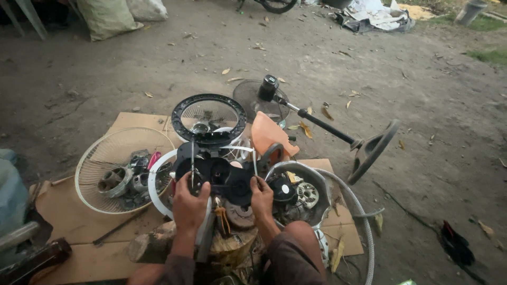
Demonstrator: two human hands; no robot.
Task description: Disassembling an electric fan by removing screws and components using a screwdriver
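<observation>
Dirt yard, cardboard sheet (79, 216), left hand (190, 203) and right hand (261, 196) clasping black fan housing (224, 177)

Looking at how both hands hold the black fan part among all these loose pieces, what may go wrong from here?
1. The left hand and right hand grip the black fan housing above a wooden log; it might slip off this uneven support.
2. Small parts lie loose in the white fan guard and on the cardboard beside bare dirt; they may get lost.
</observation>
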